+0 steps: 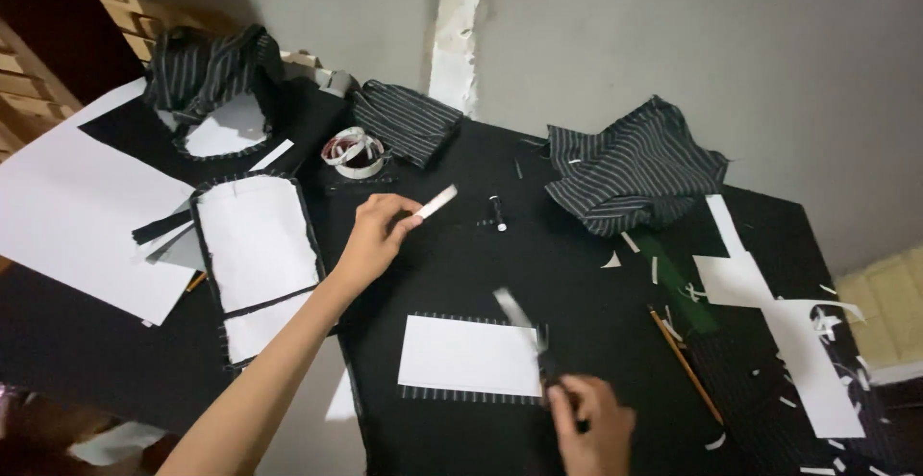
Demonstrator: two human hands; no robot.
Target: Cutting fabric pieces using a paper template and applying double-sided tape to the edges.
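Two hands working over black table (452,274) | left hand (370,236) pinching white strip (436,202), lifted clear | right hand (591,428) closing on scissors (534,341), blurred, at right edge of white rectangle (471,353) lying on striped cloth | rectangle looking trimmed; paper scraps (817,341) lying right | striped fabric (630,173) bunching, soft; paper stiff, flat.

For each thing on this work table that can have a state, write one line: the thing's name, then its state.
left hand: raised, pinching a white strip
right hand: closed on scissors
scissors: blurred, blades up, at the white rectangle's right edge
white rectangle: flat on striped fabric
striped cloth: crumpled
tape roll: partly unwound
pencil: lying flat
thread spool: on its side
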